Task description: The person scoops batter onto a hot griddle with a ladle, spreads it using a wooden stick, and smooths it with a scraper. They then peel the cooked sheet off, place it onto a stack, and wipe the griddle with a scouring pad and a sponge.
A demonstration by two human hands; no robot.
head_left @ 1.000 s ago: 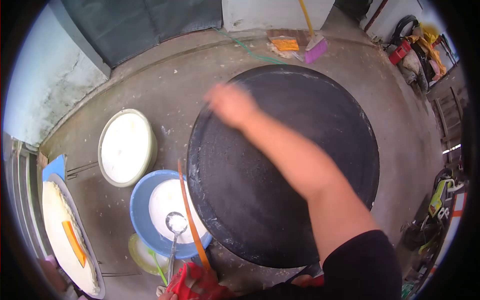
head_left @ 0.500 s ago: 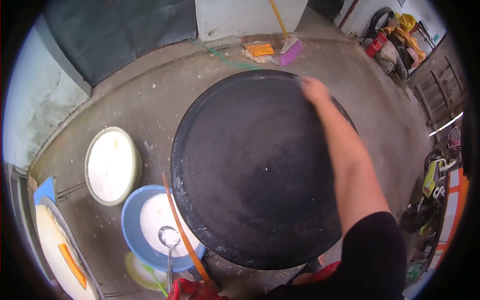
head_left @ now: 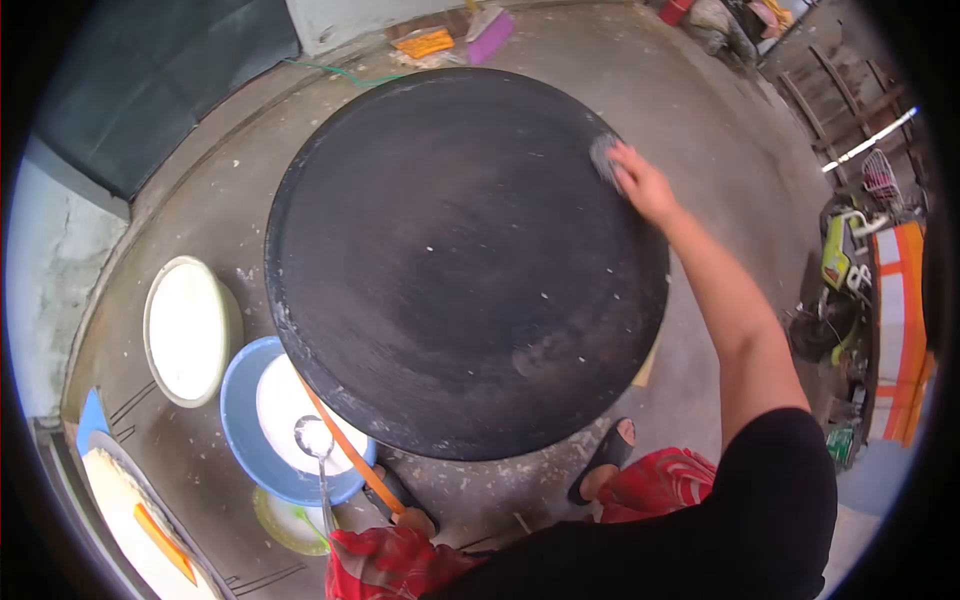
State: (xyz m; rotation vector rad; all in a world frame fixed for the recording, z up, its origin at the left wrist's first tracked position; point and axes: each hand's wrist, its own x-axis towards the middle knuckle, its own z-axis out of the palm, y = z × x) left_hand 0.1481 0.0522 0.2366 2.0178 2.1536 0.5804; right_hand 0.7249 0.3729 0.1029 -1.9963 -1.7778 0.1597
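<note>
My right hand (head_left: 645,183) grips a grey scouring pad (head_left: 604,158), slightly smeared by motion, and presses it on the far right rim of a large round black griddle (head_left: 460,270). Pale specks and faint streaks mark the griddle's dark surface. My left hand is out of view. At the griddle's near left edge stands a blue basin (head_left: 240,425) with white contents. A metal ladle (head_left: 314,440) holding some white stuff lies over this basin, and beside it rests a long curved orange-brown strip (head_left: 345,445).
A pale tub (head_left: 232,325) of white contents stands left of the griddle. Lower left is a round pale stack (head_left: 115,490) with an orange strip (head_left: 165,540). A green-rimmed dish (head_left: 275,525) sits below the basin. My sandalled foot (head_left: 605,465) is near the griddle.
My right hand has moved the scouring pad clockwise along the rim, from the far edge toward the right side. The camera view has shifted, so the griddle appears higher and further left.
</note>
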